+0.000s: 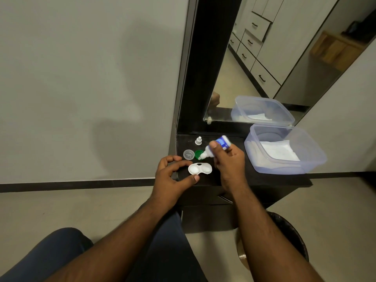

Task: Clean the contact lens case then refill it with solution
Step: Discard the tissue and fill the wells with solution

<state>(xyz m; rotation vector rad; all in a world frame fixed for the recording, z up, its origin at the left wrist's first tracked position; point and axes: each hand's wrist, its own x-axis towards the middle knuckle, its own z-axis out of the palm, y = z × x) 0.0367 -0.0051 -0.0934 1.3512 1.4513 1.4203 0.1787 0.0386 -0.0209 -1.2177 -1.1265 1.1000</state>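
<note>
Two hands work over a dark desk [254, 180] set beneath a mirror [264, 58]. The right hand [230, 159] has its fingers curled round a small solution bottle [215, 148], white with a blue label, tilted so its nozzle points down and to the left, above and just behind the contact lens case [200, 169]. The white case lies open near the desk's front edge, both wells facing up. The left hand [173, 176] holds the case's left end, thumb touching its front rim and fingers curved just beside it. Behind the case lie a clear lid [188, 154] and a green lid [198, 154], with a small white bottle cap [198, 140] further back. A clear plastic tub [284, 149] holding white tissue stands to the right
</note>
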